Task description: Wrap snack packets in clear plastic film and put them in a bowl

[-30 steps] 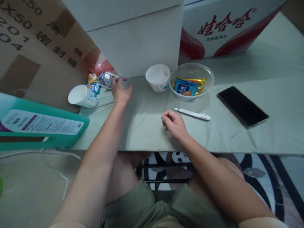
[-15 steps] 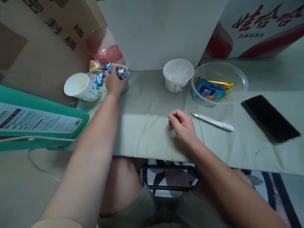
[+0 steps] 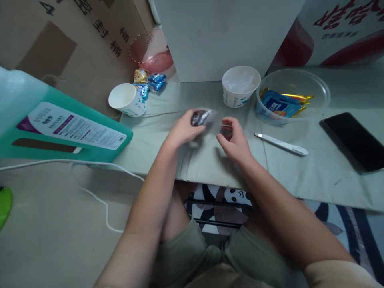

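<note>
My left hand (image 3: 184,129) is closed around a small clear-and-dark snack packet (image 3: 202,117), smeared by motion, above the middle of the cloth-covered table. To its right, my right hand (image 3: 235,140) has its fingers curled but apart, with nothing in them. Behind the right hand stands a paper cup (image 3: 238,98) with clear plastic inside. A round clear container (image 3: 321,110) holds blue and gold snack packets (image 3: 282,106). Nearer to me lies a white utility knife (image 3: 282,145). Several blue and yellow packets (image 3: 157,81) sit at the back left, beside a tilted paper cup (image 3: 132,105).
A black phone (image 3: 355,140) lies at the right. On the left stand a jug of green liquid (image 3: 66,120) and a cardboard box (image 3: 72,60). A white box (image 3: 228,36) borders the back. A white cable (image 3: 106,204) hangs below the table's left edge.
My left hand has lifted the packet from the back-left pile and carried it right and toward me. My right hand's fingers have spread a little. The view has shifted left.
</note>
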The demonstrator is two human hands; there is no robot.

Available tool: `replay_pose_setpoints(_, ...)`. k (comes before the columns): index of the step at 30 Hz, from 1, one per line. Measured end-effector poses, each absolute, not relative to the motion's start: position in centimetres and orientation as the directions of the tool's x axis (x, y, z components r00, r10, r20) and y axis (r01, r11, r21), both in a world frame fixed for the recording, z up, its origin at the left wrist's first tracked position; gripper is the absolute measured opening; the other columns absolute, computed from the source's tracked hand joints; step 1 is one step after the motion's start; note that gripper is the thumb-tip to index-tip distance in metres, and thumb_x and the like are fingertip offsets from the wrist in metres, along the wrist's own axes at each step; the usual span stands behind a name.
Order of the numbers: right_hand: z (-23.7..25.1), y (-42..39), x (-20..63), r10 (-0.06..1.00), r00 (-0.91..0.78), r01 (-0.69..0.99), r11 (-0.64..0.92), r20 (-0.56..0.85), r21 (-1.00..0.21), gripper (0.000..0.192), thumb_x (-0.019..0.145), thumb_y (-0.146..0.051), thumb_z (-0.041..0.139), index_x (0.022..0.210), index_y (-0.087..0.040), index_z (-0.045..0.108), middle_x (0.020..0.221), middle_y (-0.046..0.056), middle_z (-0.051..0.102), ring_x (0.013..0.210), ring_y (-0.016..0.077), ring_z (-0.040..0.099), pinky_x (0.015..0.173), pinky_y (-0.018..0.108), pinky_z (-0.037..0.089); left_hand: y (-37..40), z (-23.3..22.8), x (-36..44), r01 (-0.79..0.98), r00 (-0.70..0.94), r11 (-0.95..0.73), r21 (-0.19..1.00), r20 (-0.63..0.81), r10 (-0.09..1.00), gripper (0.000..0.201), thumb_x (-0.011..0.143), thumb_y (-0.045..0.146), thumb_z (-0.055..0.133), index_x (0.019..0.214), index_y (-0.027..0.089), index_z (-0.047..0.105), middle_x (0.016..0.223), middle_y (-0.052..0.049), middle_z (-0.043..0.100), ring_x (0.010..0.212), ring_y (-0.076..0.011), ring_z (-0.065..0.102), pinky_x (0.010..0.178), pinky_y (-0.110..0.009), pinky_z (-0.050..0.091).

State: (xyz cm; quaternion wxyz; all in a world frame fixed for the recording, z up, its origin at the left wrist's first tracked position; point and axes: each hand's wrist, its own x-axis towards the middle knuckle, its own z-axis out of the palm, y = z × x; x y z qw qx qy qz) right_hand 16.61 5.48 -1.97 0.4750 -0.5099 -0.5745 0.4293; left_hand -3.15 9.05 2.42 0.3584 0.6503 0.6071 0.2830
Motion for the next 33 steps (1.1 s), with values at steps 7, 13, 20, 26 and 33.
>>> replay_pose_setpoints(7, -1.9, 3.8, 19.7, 0.984, -0.158, -0.002, 0.085, 0.084, -0.996, 0.057, 0.078, -0.049, 0.075, 0.124, -0.030, 0.047, 0.097, 0.001, 0.066, 0.081, 0.0193, 0.066, 0.074, 0.035, 0.057, 5.0, 3.6, -0.9, -0.032, 0.407, 0.577, 0.816, -0.516, 0.754, 0.053, 0.072, 0.061, 0.075, 0.108, 0.022, 0.069, 0.093, -0.005, 0.072, 0.073, -0.0163, 0.064, 0.063, -0.028, 0.052)
replay_pose_setpoints(13, -1.4, 3.4, 23.5, 0.988, 0.113, 0.235, 0.078, 0.107, -0.969, 0.037, 0.085, -0.053, 0.066, 0.109, -0.026, 0.060, 0.101, 0.005, 0.068, 0.084, 0.0198, 0.065, 0.074, 0.035, 0.055, 6.9, 2.4, 2.0, 0.110, 0.397, 0.245, 0.963, -0.269, 0.878, 0.063, 0.066, 0.042, 0.089, 0.119, 0.022, 0.064, 0.111, -0.007, 0.072, 0.087, -0.0170, 0.067, 0.069, -0.025, 0.053)
replay_pose_setpoints(20, -0.7, 2.1, 29.8, 0.945, 0.134, 0.867, 0.033, 0.297, -0.497, 0.028, 0.083, -0.032, 0.063, 0.108, -0.022, 0.071, 0.104, 0.013, 0.070, 0.104, 0.0333, 0.062, 0.092, 0.051, 0.046, 8.4, 0.3, 2.1, 0.267, 0.055, -0.012, 0.964, -0.003, 0.998, 0.048, 0.079, 0.039, 0.080, 0.120, 0.027, 0.059, 0.077, 0.002, 0.059, 0.070, -0.0155, 0.063, 0.068, -0.029, 0.051)
replay_pose_setpoints(26, -1.9, 1.8, 31.6, 0.960, 0.108, 0.878, 0.030, 0.259, -0.477, 0.020, 0.085, -0.036, 0.061, 0.094, -0.023, 0.074, 0.101, 0.014, 0.072, 0.095, 0.0315, 0.061, 0.081, 0.046, 0.046, 7.9, 0.5, 1.1, 0.390, 0.021, -0.055, 0.919, 0.051, 0.998, 0.038, 0.081, 0.041, 0.074, 0.113, 0.026, 0.060, 0.091, -0.001, 0.063, 0.080, -0.0165, 0.064, 0.076, -0.030, 0.053)
replay_pose_setpoints(33, 1.5, 0.9, 26.5, 0.981, -0.036, 0.569, 0.176, 0.190, -0.804, 0.030, 0.096, -0.039, 0.053, 0.094, -0.024, 0.079, 0.071, 0.003, 0.070, 0.065, 0.0186, 0.060, 0.065, 0.033, 0.045, 5.8, 1.6, 3.3, 0.378, 0.220, -0.079, 0.922, -0.006, 0.976, 0.054, 0.072, 0.040, 0.078, 0.118, 0.025, 0.055, 0.105, -0.002, 0.064, 0.084, -0.0152, 0.064, 0.076, -0.027, 0.053)
